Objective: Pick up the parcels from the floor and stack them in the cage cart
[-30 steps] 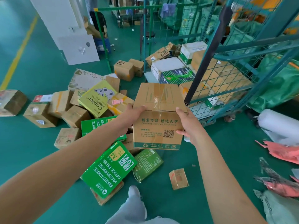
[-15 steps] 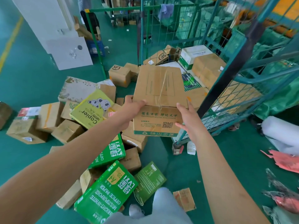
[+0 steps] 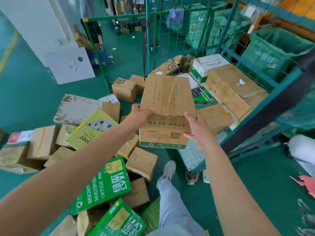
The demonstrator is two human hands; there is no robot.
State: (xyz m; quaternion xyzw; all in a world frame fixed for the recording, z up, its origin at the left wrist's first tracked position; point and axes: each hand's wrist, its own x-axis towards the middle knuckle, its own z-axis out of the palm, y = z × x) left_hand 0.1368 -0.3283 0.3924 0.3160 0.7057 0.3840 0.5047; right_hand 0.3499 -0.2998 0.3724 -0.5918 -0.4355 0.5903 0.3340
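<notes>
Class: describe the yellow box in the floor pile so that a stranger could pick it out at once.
Start at the green cage cart, then look left to the pile of parcels on the green floor. The yellow box lies tilted on top of brown cartons; it alone is yellow and shows a cartoon koala.

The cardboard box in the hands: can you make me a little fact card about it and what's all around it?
held thing: cardboard box with a QR code and green print on its near side
left hand: left hand grips the box's left edge
right hand: right hand holds the box's right side
where it is: in the air, in front of the cage cart
in the cart: several brown and white boxes already stacked
on the floor: yellow copier paper box, green office paper box, SF box
</notes>
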